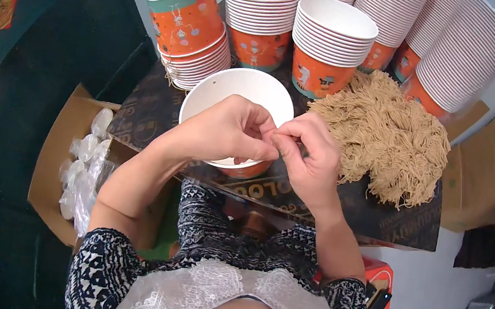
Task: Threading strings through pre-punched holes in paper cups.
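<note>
Over a wide paper tub (pixel 243 82), white inside and orange outside, my two hands meet with their fingertips almost touching. My left hand (pixel 241 130) is closed in a pinch, thumb stretched toward the right. Closed as well, my right hand (pixel 310 149) pinches thumb against forefinger. Whatever sits between the fingertips is too small to make out. The tub stands upright near the table's front edge, partly hidden behind my left hand and wrist. Just right of my right hand lies a big heap of tan strings (pixel 387 139).
Tall stacks of nested paper tubs (pixel 334 45) line the back of the dark printed table (pixel 406 223). An upside-down stack (pixel 183 29) stands at the back left. A cardboard box (pixel 58 169) holding clear plastic-wrapped pieces is at left; another open carton (pixel 487 168) is at right.
</note>
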A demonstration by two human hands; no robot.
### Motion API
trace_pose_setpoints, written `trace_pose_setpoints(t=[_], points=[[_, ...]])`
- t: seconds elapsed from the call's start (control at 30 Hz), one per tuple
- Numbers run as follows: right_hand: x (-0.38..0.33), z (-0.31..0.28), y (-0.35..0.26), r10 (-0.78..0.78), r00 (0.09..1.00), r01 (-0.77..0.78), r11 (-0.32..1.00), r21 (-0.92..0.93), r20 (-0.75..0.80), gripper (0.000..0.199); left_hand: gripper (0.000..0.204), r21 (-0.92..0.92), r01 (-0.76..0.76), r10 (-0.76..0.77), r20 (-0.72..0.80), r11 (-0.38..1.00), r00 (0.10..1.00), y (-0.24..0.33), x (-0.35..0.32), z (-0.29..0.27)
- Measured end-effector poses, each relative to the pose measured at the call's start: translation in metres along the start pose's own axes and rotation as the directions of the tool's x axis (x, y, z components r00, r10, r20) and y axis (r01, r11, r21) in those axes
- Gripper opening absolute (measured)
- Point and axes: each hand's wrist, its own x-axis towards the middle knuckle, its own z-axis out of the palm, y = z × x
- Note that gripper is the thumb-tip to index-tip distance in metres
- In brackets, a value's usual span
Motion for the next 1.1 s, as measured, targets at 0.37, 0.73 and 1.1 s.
trace_pose_setpoints(t=[0.37, 0.73, 1.1], points=[[-0.019, -0.021, -0.017, 0.250, 0.956, -0.174, 0.905, -0.389, 0.154, 0.011, 0.005, 0.260, 0.045, -0.005, -0.154, 0.965, 0.988, -0.008, 0.004, -0.026], [0.037, -0.017, -0.025, 0.196, 0.968, -0.221, 0.961, 0.164, 0.156, 0.008, 0.001, 0.203, -0.079, 0.106, -0.122, 0.976, 0.987, -0.008, 0.007, -0.016], [0.038, -0.029, 0.003, -0.148, 0.954, 0.239, 0.902, -0.359, 0.261, 0.016, 0.010, 0.039, -0.142, 0.144, -0.038, 0.989, 0.989, -0.008, 0.011, -0.017]])
